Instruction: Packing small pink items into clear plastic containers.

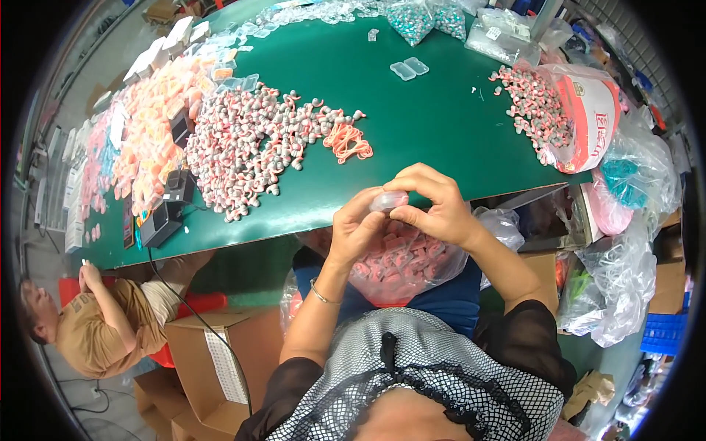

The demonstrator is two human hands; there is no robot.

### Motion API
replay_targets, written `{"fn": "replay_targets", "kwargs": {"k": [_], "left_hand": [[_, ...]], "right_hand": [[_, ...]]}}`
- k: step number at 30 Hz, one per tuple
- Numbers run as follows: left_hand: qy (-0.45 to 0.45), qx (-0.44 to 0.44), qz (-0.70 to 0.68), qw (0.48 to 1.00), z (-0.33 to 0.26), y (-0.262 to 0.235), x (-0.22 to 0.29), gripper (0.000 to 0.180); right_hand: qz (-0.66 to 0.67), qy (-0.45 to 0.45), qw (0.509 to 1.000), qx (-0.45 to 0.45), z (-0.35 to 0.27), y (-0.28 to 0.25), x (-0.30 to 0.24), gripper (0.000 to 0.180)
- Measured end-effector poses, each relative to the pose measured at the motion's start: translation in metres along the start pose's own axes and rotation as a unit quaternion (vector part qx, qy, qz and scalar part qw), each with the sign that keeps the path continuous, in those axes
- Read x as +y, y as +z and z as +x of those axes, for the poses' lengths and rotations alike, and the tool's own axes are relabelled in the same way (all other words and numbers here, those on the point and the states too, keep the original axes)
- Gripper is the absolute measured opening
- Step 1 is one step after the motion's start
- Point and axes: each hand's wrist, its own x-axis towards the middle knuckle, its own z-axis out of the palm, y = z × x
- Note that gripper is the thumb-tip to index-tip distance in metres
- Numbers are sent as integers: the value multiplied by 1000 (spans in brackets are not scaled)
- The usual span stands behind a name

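Clear plastic catches the light in your hands: a small case [385, 201], tinged pink at its right end, sits just off the near edge of the green table [448, 125], above your lap. Your left hand [353, 226] has its fingers clamped on the left side of it, and your right hand [437, 200] pinches the right end between thumb and curled fingers. Just below, a clear bag [441, 273] of pink pieces rests on your lap. Left of your hands on the table lies a bundle of orange cords [347, 142], touching a broad pile of pink-and-grey pieces [246, 143]. Farther off, an open clear case [409, 68] lies flat. At the right, a pink-and-white sack [593, 121] lies beside more such pieces [531, 106]. At the far left, a co-worker [103, 331] sits by the table.
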Motion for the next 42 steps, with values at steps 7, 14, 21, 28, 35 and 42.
{"fn": "replay_targets", "kwargs": {"k": [7, 14, 21, 28, 35, 42], "left_hand": [[-14, -43, -27, 999, -2, 8, 3, 40], [-65, -58, -24, 996, -11, 15, 14, 43], [33, 0, 4, 999, -17, 33, 10, 51], [-38, 40, -192, 980, -17, 34, -4, 53], [-76, 22, -341, 937, -15, 23, -10, 51], [-115, 72, -289, 948, -8, 30, 6, 47]], "right_hand": [[-37, -31, 999, 4, -3, 1, -7, 30], [-45, 3, 998, 32, -14, 2, -24, 27], [-83, -73, 993, 52, -19, 11, -29, 28], [-137, -86, 985, 60, -12, 15, -23, 30], [-47, 8, 998, -30, -1, 9, -28, 28], [28, 64, 997, -18, 3, 7, -13, 14]]}}
